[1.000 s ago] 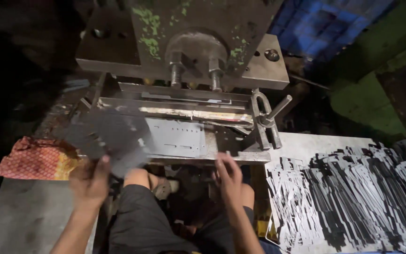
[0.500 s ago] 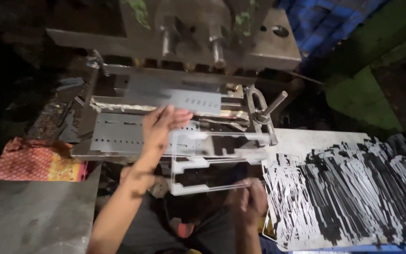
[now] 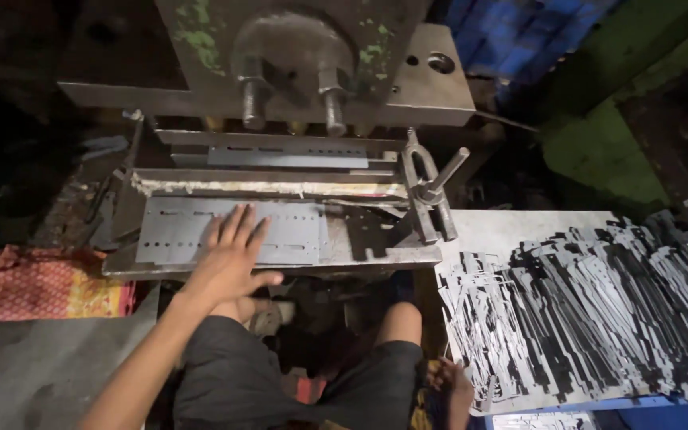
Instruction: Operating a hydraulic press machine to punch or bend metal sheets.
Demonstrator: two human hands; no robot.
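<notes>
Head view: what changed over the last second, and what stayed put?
The left hand, which held a punched metal sheet up a second ago, now lies flat on it on the press bed. The right hand dropped from the bed's front edge to beside the knee, after pulling a cut frame piece off; that piece is no longer seen. The pile of metal strips and the red cloth stayed.

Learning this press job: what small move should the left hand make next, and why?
Probably slide the punched sheet further in under the press head: the left hand lies flat on it, and its near part sits out on the press bed.
</notes>
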